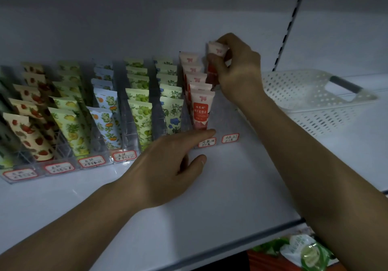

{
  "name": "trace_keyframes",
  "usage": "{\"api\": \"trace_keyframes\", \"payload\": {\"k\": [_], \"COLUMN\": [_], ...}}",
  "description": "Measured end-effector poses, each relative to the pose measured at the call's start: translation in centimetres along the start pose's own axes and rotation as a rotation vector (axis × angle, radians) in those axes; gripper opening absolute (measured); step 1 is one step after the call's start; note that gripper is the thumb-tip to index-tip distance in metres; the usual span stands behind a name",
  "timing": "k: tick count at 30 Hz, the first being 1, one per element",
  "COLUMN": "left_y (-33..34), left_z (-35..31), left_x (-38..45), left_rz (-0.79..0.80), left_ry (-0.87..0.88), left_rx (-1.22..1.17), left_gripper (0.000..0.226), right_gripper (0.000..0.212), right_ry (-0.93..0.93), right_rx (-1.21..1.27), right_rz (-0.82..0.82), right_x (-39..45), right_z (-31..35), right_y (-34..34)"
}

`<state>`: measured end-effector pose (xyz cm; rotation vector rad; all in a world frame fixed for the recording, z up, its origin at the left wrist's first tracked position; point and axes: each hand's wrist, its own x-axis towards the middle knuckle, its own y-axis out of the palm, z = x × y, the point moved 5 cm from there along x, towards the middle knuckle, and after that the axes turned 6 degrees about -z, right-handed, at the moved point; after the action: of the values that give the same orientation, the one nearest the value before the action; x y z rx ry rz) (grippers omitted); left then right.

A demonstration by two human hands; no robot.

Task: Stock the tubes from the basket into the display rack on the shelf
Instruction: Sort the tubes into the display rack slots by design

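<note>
Right hand (237, 69) pinches a pink tube (215, 61) over the display rack (227, 111); left hand (168, 161) rests loosely open on the shelf (210, 203).

One view only, camera on my head, wide-angle, looking forward and down onto white shelf (220, 186). Close range: my forearms enter from bottom edge, reach toward frame centre. Rack of tubes (88, 123) fills left half, basket (310, 103) at right edge, upright post (289, 25) upper right. Lower shelf goods (304, 252) peek at bottom right. Frame edges bend.
</note>
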<state>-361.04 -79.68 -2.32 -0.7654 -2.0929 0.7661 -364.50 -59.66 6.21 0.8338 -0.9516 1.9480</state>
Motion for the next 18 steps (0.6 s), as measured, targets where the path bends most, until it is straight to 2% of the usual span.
{"api": "trace_keyframes", "payload": {"k": [8,12,14,15,18], "left_y": [0.3,0.3,0.2,0.2,0.1], "left_z": [0.1,0.2,-0.1,-0.2,-0.5], "left_x": [-0.3,-0.4,-0.4,-0.4,-0.3], "left_rz": [0.022,0.038,0.048,0.054,0.057], "left_ry": [-0.033,-0.042,-0.028,-0.021,-0.002], "left_rx": [-0.028,-0.038,-0.025,-0.022,-0.020], "left_gripper": [0.052,0.054,0.054,0.054,0.051], "right_gripper": [0.031,0.020,0.024,0.028,0.028], "right_ry": [0.140,0.174,0.165,0.174,0.222], "right_rx": [-0.288,-0.417,-0.470,-0.434,-0.269], "right_rz": [0.308,0.498,0.588,0.584,0.399], "right_x": [1.1,1.7,1.7,1.8,2.8], "right_z": [-0.5,0.3,0.4,0.4,-0.1], "right_y": [0.7,1.0,0.6,0.0,-4.5]}}
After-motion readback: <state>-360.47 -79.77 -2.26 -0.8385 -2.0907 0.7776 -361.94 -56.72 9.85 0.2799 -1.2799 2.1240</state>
